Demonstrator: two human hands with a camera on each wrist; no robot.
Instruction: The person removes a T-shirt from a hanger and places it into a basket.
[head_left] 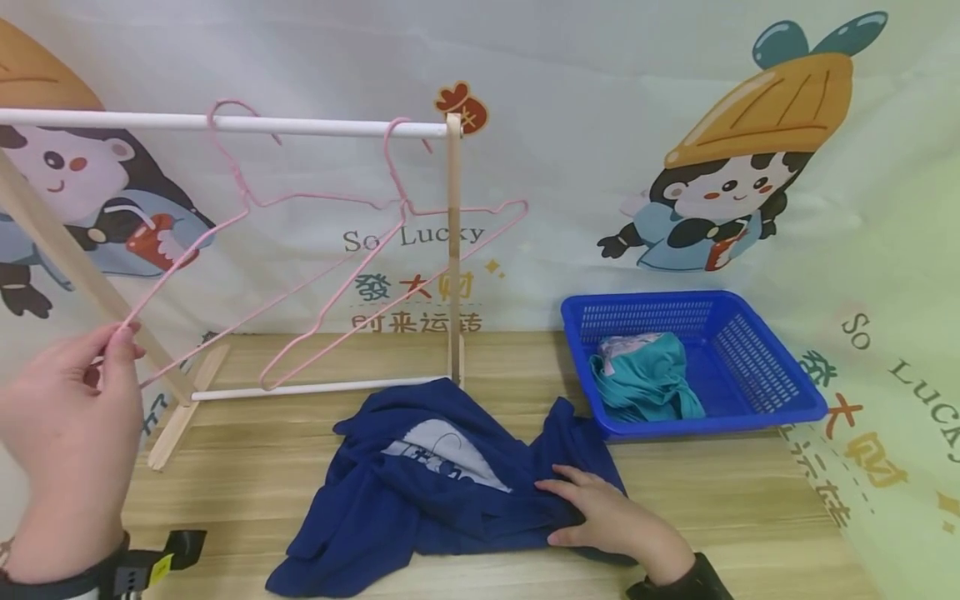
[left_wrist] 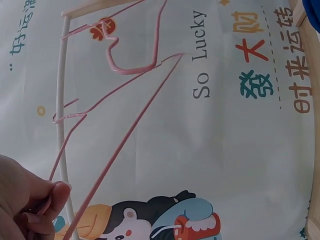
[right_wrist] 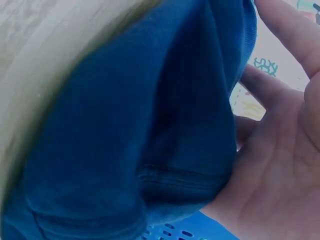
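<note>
My left hand [head_left: 71,425] pinches one end of a pink wire hanger [head_left: 198,242] between thumb and fingers. That hanger's hook is over the white top rail [head_left: 330,127] of a small rack. In the left wrist view, the hand [left_wrist: 32,200] is at the lower left with the hanger wire. A navy garment [head_left: 450,521] with a white printed patch lies crumpled on the table. My right hand [head_left: 611,517] rests on its right side with fingers extended. The right wrist view shows blue cloth [right_wrist: 105,130] beside the open palm [right_wrist: 270,165].
A second pink hanger [head_left: 321,321] hangs near the rack's right wooden post [head_left: 453,250]. Behind the garment, to the right, stands a blue basket [head_left: 712,427] holding a teal garment [head_left: 648,383]. A printed cloth backdrop [head_left: 547,125] rises behind the wooden table [head_left: 757,517].
</note>
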